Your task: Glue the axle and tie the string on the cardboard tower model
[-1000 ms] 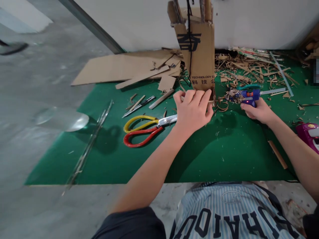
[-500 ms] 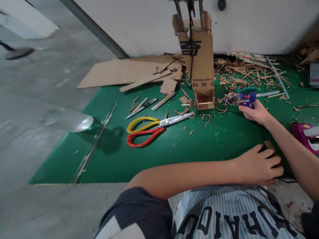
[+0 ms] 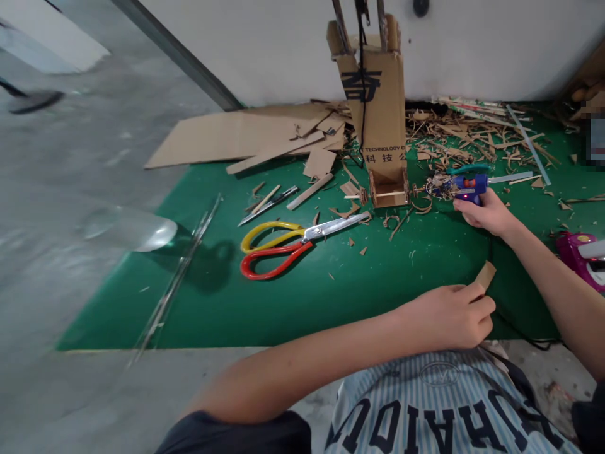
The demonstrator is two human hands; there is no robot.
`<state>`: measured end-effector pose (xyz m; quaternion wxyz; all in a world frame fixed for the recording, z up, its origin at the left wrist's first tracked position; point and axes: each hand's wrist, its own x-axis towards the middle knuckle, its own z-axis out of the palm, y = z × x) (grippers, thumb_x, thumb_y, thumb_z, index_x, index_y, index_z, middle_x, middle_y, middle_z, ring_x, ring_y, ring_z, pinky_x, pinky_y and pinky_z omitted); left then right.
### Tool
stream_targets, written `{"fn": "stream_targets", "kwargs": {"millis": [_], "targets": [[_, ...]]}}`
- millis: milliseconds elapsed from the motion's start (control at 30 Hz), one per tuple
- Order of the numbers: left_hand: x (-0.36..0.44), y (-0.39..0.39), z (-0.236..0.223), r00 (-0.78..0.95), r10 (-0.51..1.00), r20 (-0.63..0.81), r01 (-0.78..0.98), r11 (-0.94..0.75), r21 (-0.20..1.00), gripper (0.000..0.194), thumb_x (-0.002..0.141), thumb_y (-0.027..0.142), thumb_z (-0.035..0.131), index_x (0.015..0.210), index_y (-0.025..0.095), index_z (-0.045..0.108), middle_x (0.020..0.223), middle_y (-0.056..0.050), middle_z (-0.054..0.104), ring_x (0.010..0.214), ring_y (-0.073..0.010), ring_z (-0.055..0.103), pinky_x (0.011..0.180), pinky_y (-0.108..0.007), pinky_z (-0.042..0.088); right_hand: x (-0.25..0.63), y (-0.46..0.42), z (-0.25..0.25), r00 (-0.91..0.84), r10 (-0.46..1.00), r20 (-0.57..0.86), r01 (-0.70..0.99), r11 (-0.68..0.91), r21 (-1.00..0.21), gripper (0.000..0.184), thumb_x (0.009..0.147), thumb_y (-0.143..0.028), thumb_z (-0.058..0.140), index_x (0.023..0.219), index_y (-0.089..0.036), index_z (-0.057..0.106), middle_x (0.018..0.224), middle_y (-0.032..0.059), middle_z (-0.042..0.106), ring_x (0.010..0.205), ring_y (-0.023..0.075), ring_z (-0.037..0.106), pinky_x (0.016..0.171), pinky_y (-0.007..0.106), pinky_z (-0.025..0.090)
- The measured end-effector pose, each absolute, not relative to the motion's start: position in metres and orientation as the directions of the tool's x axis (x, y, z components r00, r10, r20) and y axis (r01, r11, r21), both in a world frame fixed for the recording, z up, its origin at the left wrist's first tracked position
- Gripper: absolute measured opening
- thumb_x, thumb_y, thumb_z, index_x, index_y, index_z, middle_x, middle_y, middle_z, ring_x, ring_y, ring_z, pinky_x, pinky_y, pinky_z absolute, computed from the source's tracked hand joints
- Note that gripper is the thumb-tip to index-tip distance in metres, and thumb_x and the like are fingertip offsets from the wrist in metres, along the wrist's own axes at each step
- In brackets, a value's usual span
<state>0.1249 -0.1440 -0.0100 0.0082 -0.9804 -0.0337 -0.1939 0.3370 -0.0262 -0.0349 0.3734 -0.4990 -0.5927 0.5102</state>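
My left hand is closed on a small cardboard strip, held just above the near edge of the green mat. My right hand grips the handle of a blue glue gun with its nozzle pointing left. A tall cardboard tower with printed black characters stands at the back of the mat, just left of the glue gun.
Scissors with yellow and red handles lie mid-mat. A utility knife and cardboard sheets lie at the back left, scraps at the back right. A pink device sits at the right edge. A metal ruler lies left.
My left hand left the tower's base, reached down to the near right of the mat and lifted a cardboard strip. My right hand stayed on the glue gun.
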Motion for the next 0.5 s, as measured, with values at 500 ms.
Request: {"fn": "stream_targets", "kwargs": {"millis": [500], "targets": [[-0.056, -0.019, -0.004, 0.441, 0.712, 0.546, 0.835, -0.549, 0.041, 0.023, 0.096, 0.015, 0.051, 0.098, 0.022, 0.073, 0.092, -0.008, 0.079, 0.085, -0.0247, 0.073, 0.077, -0.040, 0.062, 0.323, -0.029, -0.028, -0.136, 0.991, -0.012, 0.270, 0.026, -0.962, 0.039, 0.079, -0.051, 0.084, 0.078, -0.024, 0.056, 0.049, -0.0063, 0.043, 0.043, 0.0108, 0.039, 0.041, 0.028, 0.029]]}}
